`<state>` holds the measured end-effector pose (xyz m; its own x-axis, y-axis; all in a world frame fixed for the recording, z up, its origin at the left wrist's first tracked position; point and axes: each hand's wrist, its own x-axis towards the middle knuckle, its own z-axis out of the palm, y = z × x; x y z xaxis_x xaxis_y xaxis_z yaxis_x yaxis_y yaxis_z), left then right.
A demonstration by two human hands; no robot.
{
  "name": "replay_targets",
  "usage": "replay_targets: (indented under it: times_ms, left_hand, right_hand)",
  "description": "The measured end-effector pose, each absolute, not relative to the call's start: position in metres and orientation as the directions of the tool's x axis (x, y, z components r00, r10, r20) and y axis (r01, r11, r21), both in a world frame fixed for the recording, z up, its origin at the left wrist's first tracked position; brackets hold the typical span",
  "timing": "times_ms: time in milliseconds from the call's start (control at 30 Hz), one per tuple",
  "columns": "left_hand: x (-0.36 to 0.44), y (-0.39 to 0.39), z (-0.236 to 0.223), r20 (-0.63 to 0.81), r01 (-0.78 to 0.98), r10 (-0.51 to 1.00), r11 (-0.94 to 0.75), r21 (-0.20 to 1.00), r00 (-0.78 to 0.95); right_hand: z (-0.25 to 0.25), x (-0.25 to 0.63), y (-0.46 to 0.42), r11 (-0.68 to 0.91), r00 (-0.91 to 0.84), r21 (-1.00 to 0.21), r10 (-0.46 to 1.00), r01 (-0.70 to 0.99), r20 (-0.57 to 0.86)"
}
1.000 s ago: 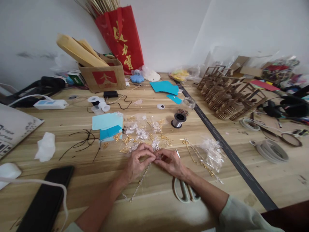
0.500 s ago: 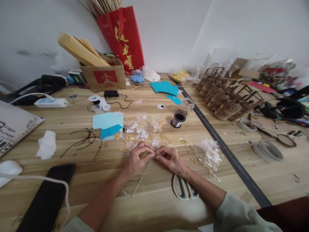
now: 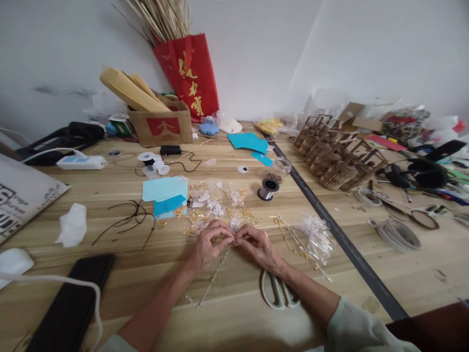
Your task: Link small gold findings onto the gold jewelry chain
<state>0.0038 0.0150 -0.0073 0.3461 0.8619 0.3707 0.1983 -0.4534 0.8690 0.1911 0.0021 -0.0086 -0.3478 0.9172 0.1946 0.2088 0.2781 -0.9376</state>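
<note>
My left hand (image 3: 208, 247) is closed in a pinch on the upper end of a beaded chain (image 3: 213, 277), which trails down onto the table in a bend. Close beside it, my right hand (image 3: 256, 244) pinches too, its fingertips nearly meeting the left ones; what lies between them is too small to make out. Silver beads (image 3: 234, 224) and gold beads (image 3: 194, 216) lie in small heaps just beyond the fingers. Under the right forearm rest scissors (image 3: 274, 291), their handles showing. Gold and silver chains (image 3: 293, 239) lie right of my right hand.
A wire spool (image 3: 268, 189) stands beyond my right hand, near a clear jar (image 3: 282, 166). Light blue cards (image 3: 164, 189) and black cord (image 3: 132, 217) lie left. A phone (image 3: 71, 303) is front left. Wooden frames (image 3: 337, 151) and a coil of tubing (image 3: 399, 234) occupy the right.
The view has tipped up slightly, so the whole scene sits a little lower. Both hands stay pinched together at the chain's end, with hardly any movement.
</note>
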Motion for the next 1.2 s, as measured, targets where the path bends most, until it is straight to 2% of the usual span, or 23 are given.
replay_targets:
  times_ms: [133,300,467,700,867,1067,1200]
  left_hand:
    - [0.004,0.015,-0.006,0.372,0.202,0.866,-0.451,0.869,0.333]
    - [0.002,0.016,-0.004,0.361,0.215,0.87,-0.444,0.87,0.335]
    - [0.0,0.019,-0.005,0.366,0.194,0.881,-0.431,0.881,0.299]
    - [-0.002,0.021,-0.007,0.342,0.203,0.907,-0.393,0.897,0.245]
    - [-0.005,0.021,-0.007,0.316,0.251,0.926,-0.362,0.898,0.205]
    - [-0.01,0.023,-0.009,0.251,0.28,0.964,-0.264,0.923,0.082]
    - [-0.014,0.024,-0.009,0.206,0.263,0.978,-0.204,0.943,0.021]
  right_hand:
    - [-0.008,0.191,0.002,0.276,-0.333,-0.932,0.924,0.235,0.189]
    - [-0.003,0.195,0.003,0.365,-0.355,-0.873,0.902,0.324,0.245]
    - [0.008,0.202,0.009,0.418,-0.341,-0.864,0.885,0.28,0.318]
    - [0.023,0.21,0.015,0.156,-0.315,-0.981,0.942,0.114,0.113]
    - [0.022,0.211,0.018,0.013,-0.309,-0.998,0.951,0.055,-0.005]
    - [0.015,0.21,0.02,-0.016,-0.338,-0.998,0.94,0.053,-0.033]
    - [0.006,0.209,0.02,0.043,-0.345,-0.997,0.938,0.06,0.02]
